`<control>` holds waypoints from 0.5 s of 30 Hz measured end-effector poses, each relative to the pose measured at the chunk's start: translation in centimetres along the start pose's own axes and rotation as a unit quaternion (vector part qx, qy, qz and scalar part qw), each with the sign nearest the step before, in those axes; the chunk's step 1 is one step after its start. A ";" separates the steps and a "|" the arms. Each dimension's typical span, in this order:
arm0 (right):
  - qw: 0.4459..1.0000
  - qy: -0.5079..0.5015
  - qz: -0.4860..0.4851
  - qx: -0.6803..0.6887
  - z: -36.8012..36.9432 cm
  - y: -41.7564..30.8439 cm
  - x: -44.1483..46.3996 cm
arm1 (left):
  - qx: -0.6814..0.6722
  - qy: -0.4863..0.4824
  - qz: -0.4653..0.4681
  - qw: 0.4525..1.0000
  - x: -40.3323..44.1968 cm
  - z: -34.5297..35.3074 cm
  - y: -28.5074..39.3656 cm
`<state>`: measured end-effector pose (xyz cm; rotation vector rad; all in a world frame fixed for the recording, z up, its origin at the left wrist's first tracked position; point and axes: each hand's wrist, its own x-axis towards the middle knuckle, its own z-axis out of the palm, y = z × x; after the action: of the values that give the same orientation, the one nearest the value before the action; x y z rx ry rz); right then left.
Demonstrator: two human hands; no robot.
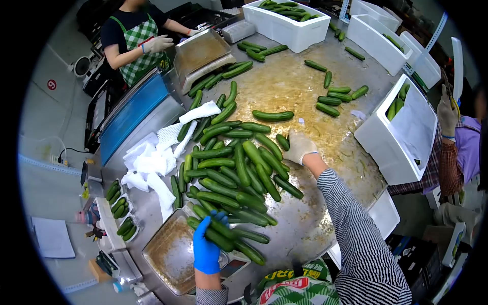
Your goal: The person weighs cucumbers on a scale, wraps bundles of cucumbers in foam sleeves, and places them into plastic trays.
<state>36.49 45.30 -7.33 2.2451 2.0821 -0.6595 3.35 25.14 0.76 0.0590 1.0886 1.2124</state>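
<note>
1. Left hand (207,251), blue-gloved: clasping cucumbers (216,236) by the metal tray (165,256), near left.
2. Right hand (301,146), pale-gloved: beside short cucumber (282,142); grip cannot be told.
3. Cucumber pile (221,180): worktop (351,168) centre.

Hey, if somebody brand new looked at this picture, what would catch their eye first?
Probably the big heap of green cucumbers in the middle of the metal table. Next, the left hand in its bright blue glove, gripping cucumbers at the heap's near edge. After that, perhaps the white boxes along the table's far and right edges.
</note>
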 end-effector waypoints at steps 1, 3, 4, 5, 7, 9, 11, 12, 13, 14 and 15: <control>1.000 0.006 -0.008 0.013 0.5 0.4 0.3 | 0.001 0.015 0.016 1.000 -0.7 -0.5 0.7; 0.987 0.034 0.036 0.151 -0.8 0.2 -1.0 | 0.008 0.041 0.056 0.998 -1.8 -2.7 2.2; 0.974 0.048 0.056 0.215 -1.9 -0.2 -2.2 | 0.019 0.077 0.086 0.993 -2.6 -4.0 2.9; 0.953 0.048 0.045 0.296 -4.6 -2.9 -5.7 | 0.013 0.092 0.106 0.990 -3.3 -5.5 3.3; 0.917 -0.026 -0.106 0.383 -2.7 -7.2 -9.1 | 0.035 0.160 0.134 0.977 -4.5 -9.0 3.8; 0.831 -0.132 -0.306 0.445 -1.4 -12.9 -13.3 | 0.086 0.259 0.158 0.949 -4.5 -13.0 3.5; 0.869 -0.189 -0.285 0.357 2.3 -19.1 -18.6 | 0.219 0.328 0.232 0.889 -3.9 -15.5 2.8; 0.858 -0.238 -0.265 0.371 2.6 -22.0 -20.3 | 0.283 0.361 0.268 0.847 -3.7 -16.8 2.2; 0.843 -0.227 -0.291 0.392 3.2 -24.2 -21.7 | 0.324 0.347 0.320 0.820 -3.0 -18.2 1.4; 0.849 -0.100 -0.359 0.374 7.0 -25.9 -22.9 | 0.317 0.352 0.292 0.831 -3.3 -17.3 1.2; 0.853 -0.056 -0.391 0.341 7.0 -26.0 -23.4 | 0.403 0.360 0.299 0.787 -2.9 -18.6 0.8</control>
<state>8.98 24.11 0.62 1.3252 3.0100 -1.7404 -9.96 14.12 -6.67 0.6949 2.3555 1.2479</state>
